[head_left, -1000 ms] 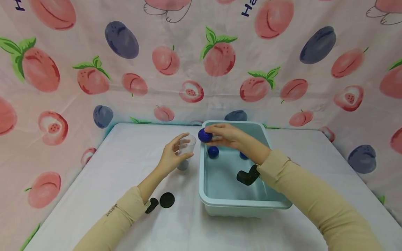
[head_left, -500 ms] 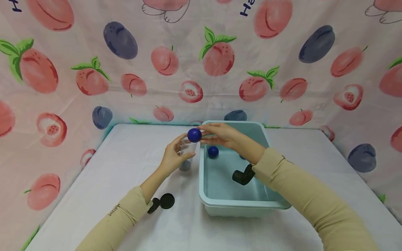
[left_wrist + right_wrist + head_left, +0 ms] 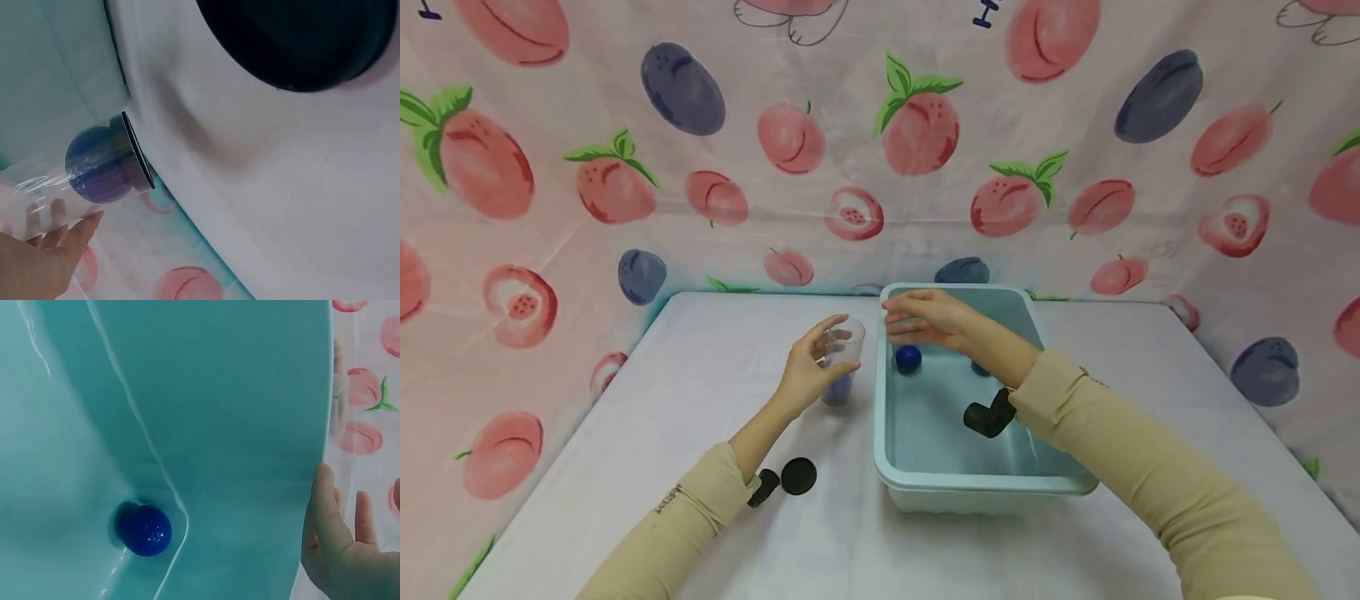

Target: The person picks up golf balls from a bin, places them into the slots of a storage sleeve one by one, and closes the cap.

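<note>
My left hand (image 3: 805,375) grips a clear plastic tube (image 3: 847,335), its fingers and thumb curled around the side. The upper end of the tube is uncovered. At the lower end sits a blue ball (image 3: 97,165), against a black cap (image 3: 131,153). My right hand (image 3: 934,321) holds nothing and hovers over the left rim of the light blue bin, fingers extended toward the tube. Below it, another blue ball (image 3: 908,360) lies on the bin floor. A further blue ball (image 3: 981,368) is mostly hidden behind the right forearm.
The light blue bin (image 3: 985,482) stands on a white-covered table (image 3: 647,417). A black round disc (image 3: 799,476) lies left of it, near the left sleeve. Small black devices sit at both cuffs. A fruit-print cloth (image 3: 917,217) hangs behind the table.
The right hand carried a blue ball left to the tube's mouth and let it go. The ball is now down inside the tube; the right hand has drawn back slightly right.
</note>
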The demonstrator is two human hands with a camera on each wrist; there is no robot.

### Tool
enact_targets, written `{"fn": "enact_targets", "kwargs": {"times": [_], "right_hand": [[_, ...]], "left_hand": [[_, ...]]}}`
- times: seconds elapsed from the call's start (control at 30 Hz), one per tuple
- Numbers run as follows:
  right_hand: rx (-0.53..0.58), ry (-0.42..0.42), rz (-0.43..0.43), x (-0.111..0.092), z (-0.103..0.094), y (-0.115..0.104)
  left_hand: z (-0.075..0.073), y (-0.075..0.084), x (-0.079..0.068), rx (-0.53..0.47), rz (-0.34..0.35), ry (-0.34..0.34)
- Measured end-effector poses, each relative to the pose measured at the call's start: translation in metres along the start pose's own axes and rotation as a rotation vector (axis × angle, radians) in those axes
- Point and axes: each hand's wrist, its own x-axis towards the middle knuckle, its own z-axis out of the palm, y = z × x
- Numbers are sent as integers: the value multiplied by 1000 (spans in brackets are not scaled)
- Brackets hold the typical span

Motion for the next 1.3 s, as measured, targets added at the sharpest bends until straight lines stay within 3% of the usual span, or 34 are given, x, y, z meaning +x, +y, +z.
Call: {"fn": "enact_targets", "kwargs": {"times": [0.73, 1.3], "right_hand": [[-72, 68, 22, 13, -24, 16], [-283, 123, 75, 32, -30, 30]], "left_hand": [[-7, 5, 0, 30, -26, -22], [-13, 2, -3, 20, -2, -14]]}}
